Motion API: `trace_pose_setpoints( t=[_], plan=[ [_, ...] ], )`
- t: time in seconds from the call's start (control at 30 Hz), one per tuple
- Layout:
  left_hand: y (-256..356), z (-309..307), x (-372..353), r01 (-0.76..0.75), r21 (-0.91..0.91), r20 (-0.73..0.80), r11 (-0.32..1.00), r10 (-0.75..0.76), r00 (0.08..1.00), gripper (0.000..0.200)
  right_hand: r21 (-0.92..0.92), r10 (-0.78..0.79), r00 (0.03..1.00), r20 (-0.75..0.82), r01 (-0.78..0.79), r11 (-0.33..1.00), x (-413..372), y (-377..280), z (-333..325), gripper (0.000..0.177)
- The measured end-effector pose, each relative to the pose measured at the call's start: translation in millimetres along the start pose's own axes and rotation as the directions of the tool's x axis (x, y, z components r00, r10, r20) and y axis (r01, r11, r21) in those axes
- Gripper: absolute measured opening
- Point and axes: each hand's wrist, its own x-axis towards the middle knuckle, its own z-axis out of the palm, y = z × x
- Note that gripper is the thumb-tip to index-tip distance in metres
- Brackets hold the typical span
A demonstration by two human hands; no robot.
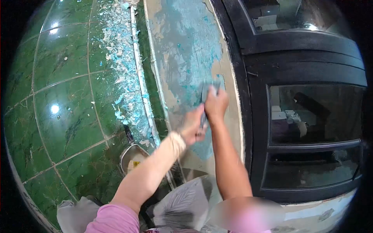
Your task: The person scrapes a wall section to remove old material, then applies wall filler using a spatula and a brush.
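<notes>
Two-handed grip on scraper [205,92] — left hand [193,126] clenched low, right hand [216,104] closed higher up; likely light, stiff, sharp-edged — safest held by handle [202,123].

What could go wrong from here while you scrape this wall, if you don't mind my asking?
The scraper works close to the black window frame; a slip could gouge it. The right hand presses near the blade, so its knuckles might graze the wall. Paint flakes on the glossy floor tiles may be slippery.
</notes>
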Motion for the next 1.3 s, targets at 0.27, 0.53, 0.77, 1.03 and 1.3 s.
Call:
trace_pose_setpoints(
  t=[0.27, 0.53, 0.77, 1.03, 1.3],
  plan=[
    [13, -4, 5, 0.017, 0.015, 0.02, 1.0, -0.018, 1.0, 0.033, 0.032, 0.086, 0.996, 0.021, -0.087, 0.996, -1, -11, -1, 0.026],
    [14, -13, 0, 0.032, 0.075, 0.041, 0.997, -0.035, 0.999, 0.034, -0.037, 0.145, 0.989, 0.013, -0.144, 0.989, -16, 9, 4, 0.027],
    [22, 1, -4, 0.006, 0.084, -0.065, 0.996, -0.001, 0.998, 0.032, 0.033, 0.153, 0.988, 0.018, -0.153, 0.988, 8, -21, 6, 0.028],
    [43, 5, 9, -0.123, 0.079, -0.017, 0.989, 0.124, 0.992, 0.03, 0.001, 0.072, 0.997, -0.009, -0.072, 0.997, 34, -10, 17, 0.033],
    [44, 2, 15, -0.08, 0.053, -0.009, 0.995, 0.08, 0.997, 0.036, 0.069, 0.022, 0.998, -0.064, -0.018, 0.997, 26, -18, 13, 0.031]
  ],
)
